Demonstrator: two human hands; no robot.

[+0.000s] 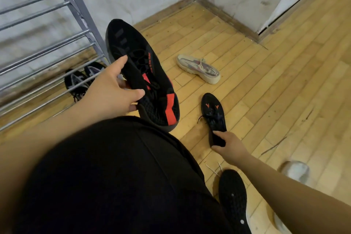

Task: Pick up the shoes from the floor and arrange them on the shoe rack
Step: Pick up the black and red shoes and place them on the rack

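Blurred white shoe [295,172], shoe rack [76,12] cut by left edge

Seven shoes show, five dark and two pale. The dark ones are one black-and-red shoe [142,74] held by the left hand [112,93], one black shoe with orange marks [212,116] on the floor [266,91] gripped by the right hand [229,146], one black dotted shoe [232,199] at the floor's near edge, and two black-and-grey shoes [76,81] side by side under the one shoe rack [75,9] at the floor's left edge. The pale ones are one cream sneaker [198,68] towards the floor's far corner and one blurred white shoe [295,171] near its right edge; the hands number two.
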